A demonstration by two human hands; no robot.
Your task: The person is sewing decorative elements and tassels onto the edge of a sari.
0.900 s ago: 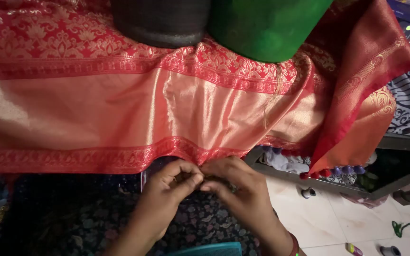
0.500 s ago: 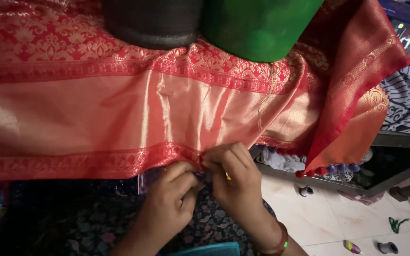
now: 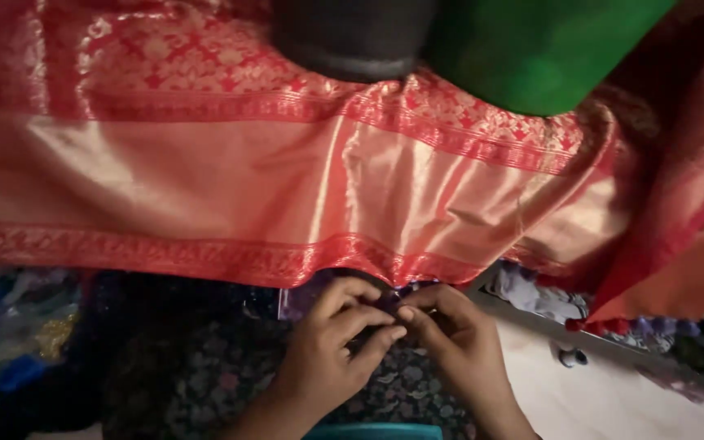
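Both hands, left hand (image 3: 323,358) and right hand (image 3: 458,346), have dropped below the red-gold fabric's border (image 3: 352,257), fingertips pinched together; a slipping pinch risks losing the small, unidentifiable piece.

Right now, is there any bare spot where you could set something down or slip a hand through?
The pale floor at lower right, below the cluttered shelf edge, looks barest. The flat orange middle of the red cloth is open too. It is crowded where the left hand and right hand meet under the cloth's hem, and the left side holds heaped fabrics.
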